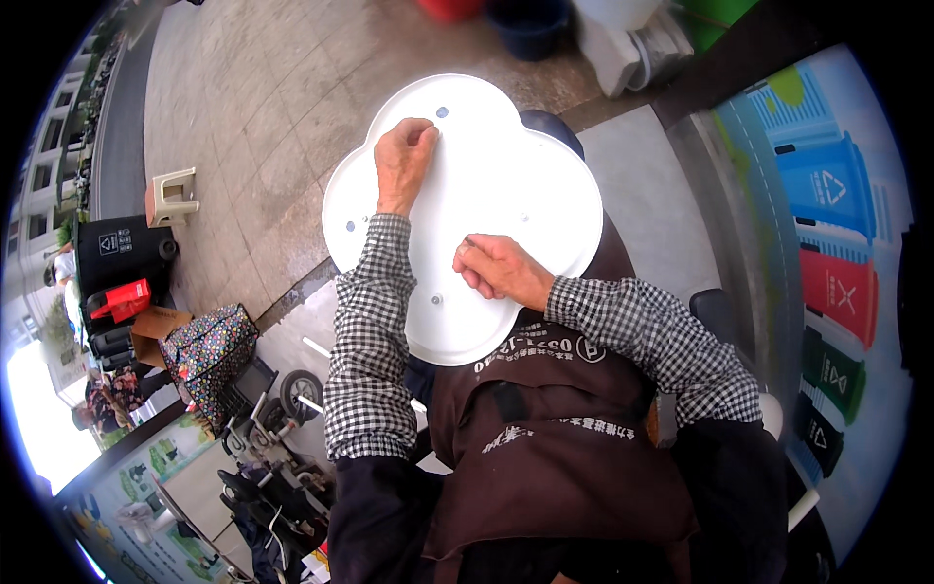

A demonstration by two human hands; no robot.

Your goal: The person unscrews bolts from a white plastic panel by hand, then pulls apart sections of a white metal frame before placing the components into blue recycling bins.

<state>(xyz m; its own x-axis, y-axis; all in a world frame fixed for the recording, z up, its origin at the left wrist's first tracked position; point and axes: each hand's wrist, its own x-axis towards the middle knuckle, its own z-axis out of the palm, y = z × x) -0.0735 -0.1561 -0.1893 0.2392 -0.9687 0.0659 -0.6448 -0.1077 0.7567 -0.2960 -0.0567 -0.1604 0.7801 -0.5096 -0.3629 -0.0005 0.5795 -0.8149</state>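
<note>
A white clover-shaped panel [467, 185] with a raised rim lies across my lap, over a brown apron [545, 428]. Several small round spots, some greyish-blue and some like metal fittings, sit on its lobes. My left hand [404, 164] is closed in a pinch at the far lobe, beside a greyish-blue disc [443, 113]. Anything between its fingertips is hidden. My right hand [503, 270] is curled with thumb and fingers together above the near right part of the panel. What it holds, if anything, is too small to tell. A metal fitting [437, 300] shows on the near lobe.
A small white plastic stool [175, 195] and a black wheeled bin [131, 250] stand at the left. Nearer are a patterned bag [209, 355] and a wheeled cart [300, 394]. A dark blue bucket [527, 27] is at the far edge; a wall printed with bins [827, 190] runs along the right.
</note>
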